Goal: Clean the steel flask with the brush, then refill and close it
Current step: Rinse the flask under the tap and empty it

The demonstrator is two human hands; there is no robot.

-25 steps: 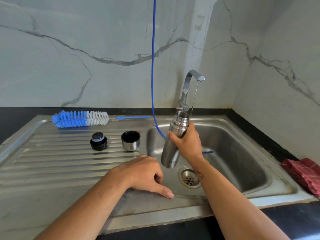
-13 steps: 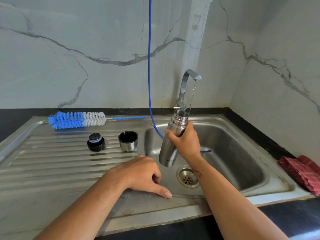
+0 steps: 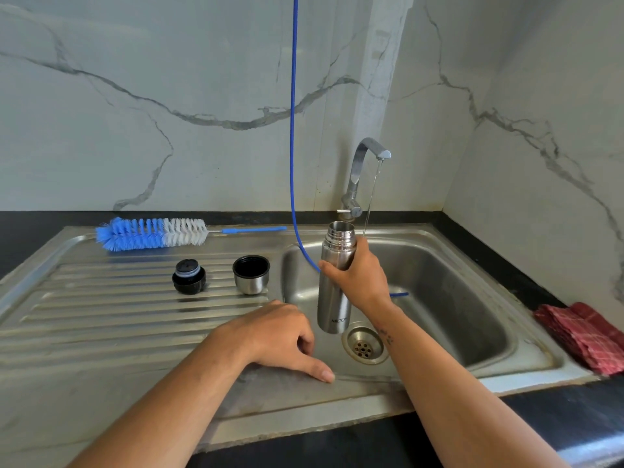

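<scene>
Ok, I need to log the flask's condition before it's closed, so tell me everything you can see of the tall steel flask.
The tall polished steel flask is a slim cylinder with a ribbed threaded neck and dark lettering near its base. It is open, no stopper or cap on it. The right hand grips its upper body, holding it nearly upright over the steel sink basin, above the drain. A thin stream from the tap falls just right of its mouth.
</scene>
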